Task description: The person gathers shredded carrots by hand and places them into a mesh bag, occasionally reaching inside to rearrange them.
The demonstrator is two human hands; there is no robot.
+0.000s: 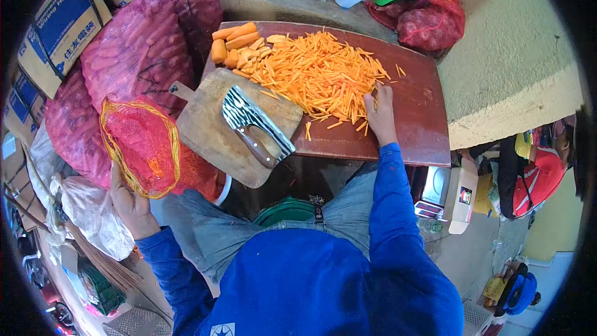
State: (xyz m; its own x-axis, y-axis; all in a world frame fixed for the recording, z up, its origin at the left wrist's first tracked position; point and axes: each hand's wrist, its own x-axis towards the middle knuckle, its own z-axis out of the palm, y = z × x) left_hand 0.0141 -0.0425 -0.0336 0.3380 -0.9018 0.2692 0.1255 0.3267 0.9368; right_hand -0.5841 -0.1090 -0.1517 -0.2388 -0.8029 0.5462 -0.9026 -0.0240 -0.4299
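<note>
In the head view, holding the yellow rim of a red mesh bag [140, 127] at the left with the left hand [132, 206], partly hidden behind the mesh, and touching the right edge of the carrot strips [323, 74] heaped on the red-brown table [413, 106] with the right hand [382, 115], loosely bent; impossible to tell if gripping any. Seems to be gathering cut strips, with the knife [254, 118] lying on the cutting board [205, 112]. Probably calls next for cupping a portion, with the bag's mouth spread.
</note>
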